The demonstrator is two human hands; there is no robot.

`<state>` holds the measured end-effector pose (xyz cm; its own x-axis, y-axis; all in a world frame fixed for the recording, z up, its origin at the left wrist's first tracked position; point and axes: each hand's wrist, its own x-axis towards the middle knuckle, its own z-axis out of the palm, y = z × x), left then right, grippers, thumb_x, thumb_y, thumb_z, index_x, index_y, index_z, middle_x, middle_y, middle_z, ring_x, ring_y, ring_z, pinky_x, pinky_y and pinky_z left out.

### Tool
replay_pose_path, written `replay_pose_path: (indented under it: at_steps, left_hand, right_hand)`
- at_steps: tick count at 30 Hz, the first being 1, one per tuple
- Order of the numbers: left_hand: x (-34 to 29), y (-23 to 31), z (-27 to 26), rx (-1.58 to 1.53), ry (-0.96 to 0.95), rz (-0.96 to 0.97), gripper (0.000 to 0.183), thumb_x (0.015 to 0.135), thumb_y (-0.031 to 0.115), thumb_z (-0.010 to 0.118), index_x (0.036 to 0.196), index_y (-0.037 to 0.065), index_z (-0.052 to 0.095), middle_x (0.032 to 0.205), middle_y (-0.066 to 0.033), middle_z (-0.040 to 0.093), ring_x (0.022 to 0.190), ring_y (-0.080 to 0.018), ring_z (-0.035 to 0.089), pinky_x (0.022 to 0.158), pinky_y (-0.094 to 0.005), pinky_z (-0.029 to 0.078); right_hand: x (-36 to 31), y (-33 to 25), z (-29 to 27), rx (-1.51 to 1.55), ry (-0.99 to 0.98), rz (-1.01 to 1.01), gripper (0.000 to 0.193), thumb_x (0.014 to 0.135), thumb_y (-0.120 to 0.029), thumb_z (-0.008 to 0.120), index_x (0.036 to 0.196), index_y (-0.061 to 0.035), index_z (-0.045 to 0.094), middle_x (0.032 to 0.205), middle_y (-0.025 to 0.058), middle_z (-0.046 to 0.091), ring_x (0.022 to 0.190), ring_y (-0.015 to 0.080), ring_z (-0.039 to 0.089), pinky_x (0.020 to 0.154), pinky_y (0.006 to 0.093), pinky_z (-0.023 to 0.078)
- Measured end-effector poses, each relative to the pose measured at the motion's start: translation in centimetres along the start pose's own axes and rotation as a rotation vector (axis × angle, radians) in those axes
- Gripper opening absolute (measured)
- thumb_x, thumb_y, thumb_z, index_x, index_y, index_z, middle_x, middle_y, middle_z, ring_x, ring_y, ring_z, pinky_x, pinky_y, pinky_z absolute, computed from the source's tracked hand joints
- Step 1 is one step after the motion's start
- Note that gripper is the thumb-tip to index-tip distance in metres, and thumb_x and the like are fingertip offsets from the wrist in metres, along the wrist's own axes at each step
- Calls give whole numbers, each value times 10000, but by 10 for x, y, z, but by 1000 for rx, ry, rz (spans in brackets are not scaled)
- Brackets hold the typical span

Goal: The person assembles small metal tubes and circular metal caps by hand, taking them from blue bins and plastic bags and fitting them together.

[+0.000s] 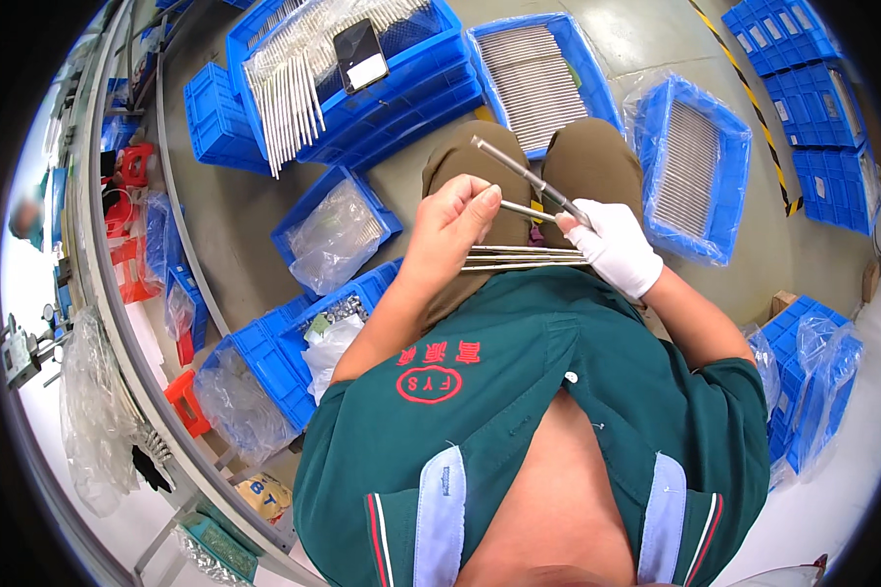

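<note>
Pinching a thin metal rod (527, 210) by one end, my bare left grip (453, 220) is closed, with the thumb pressed up near the first finger. The thin metal rod slants above my lap (597, 166) toward my right grip (612, 247), which wears a white glove. That grip is closed around a thick metal rod (531, 178), and the long end pokes up and away from me, to the left. I can't tell if the thin rod's far end touches my gloved thumb. Some loose rods (519, 258) lie side by side across my lap, and I can't see if my glove holds them too.

Past my knees, a blue bin (597, 73) has rods in a neat row. To its right, a second bin (729, 186) has more rods and clear plastic. On the left, a big blue crate (401, 108) is piled with rods, some sticking out over the edge. A black phone (360, 57) lies on top.
</note>
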<state>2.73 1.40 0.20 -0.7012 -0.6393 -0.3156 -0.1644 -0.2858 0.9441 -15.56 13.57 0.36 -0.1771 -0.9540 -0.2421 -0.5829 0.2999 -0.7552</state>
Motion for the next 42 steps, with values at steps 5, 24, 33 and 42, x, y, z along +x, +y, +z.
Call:
replay_pose_path:
  at_steps: [5,24,33,42]
  left_hand:
    - [11,-9,-19,145,-157,234,185,884,165,537,972,3,550,694,29,468,614,-39,425,545,-187,343]
    - [15,10,9,174,97,826,126,896,139,504,894,15,528,795,-86,538,679,-168,498,623,-301,409]
    - [43,-1,10,990,152,1144,155,714,208,636,737,84,545,645,-41,459,602,-223,457,561,-349,339]
    - [63,-51,18,1157,-73,1196,346,725,348,601,573,122,387,568,-21,404,529,-168,460,465,-287,360]
  right_hand:
    - [0,10,3,373,-172,167,321,875,-313,516,805,-10,596,647,111,548,586,171,509,563,312,400]
    - [20,-25,-16,728,159,90,188,863,-199,566,869,-12,585,738,10,562,707,70,505,663,226,422]
    - [19,-5,-19,1456,-710,385,551,886,-550,381,704,-52,531,417,-34,266,327,71,202,333,232,161]
    - [7,40,-5,1429,-852,765,288,855,-289,423,633,-106,402,436,-55,228,349,66,186,355,234,137]
